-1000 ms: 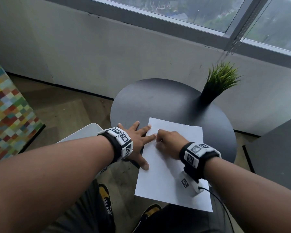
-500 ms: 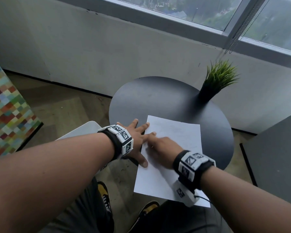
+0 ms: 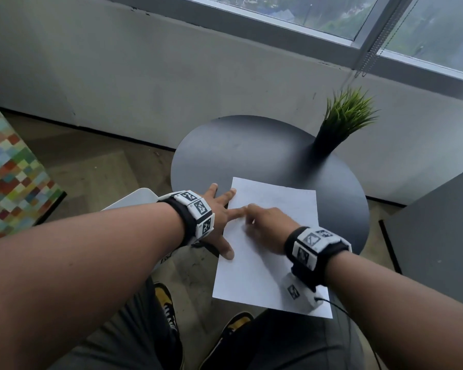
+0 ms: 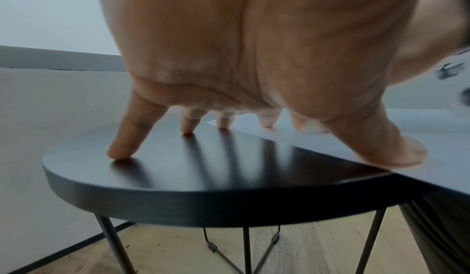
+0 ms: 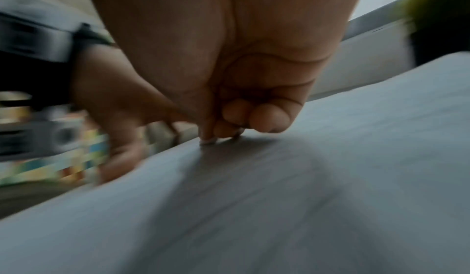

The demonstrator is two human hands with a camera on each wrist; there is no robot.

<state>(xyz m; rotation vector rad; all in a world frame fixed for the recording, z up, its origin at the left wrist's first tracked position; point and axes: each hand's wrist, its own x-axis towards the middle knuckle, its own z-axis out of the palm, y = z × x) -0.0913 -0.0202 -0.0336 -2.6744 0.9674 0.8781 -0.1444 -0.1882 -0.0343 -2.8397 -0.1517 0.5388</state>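
The left hand [image 3: 219, 217] is spread flat, grip released, thumb and forefinger pressed on the left edge of the paper sheet [image 3: 286, 204], outer fingers on the worktop [image 3: 251, 150]. The right hand [image 3: 267, 231] is clenched, grasping nothing, fingertips dug into the sheet, which is laid flat, overhanging the near rim. Grass [image 3: 348, 110] is held in a black pot [image 3: 326, 141], far right.

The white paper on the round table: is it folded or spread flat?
Spread flat. The paper lies as one rectangle on the table, no flap raised; left hand presses its edge.
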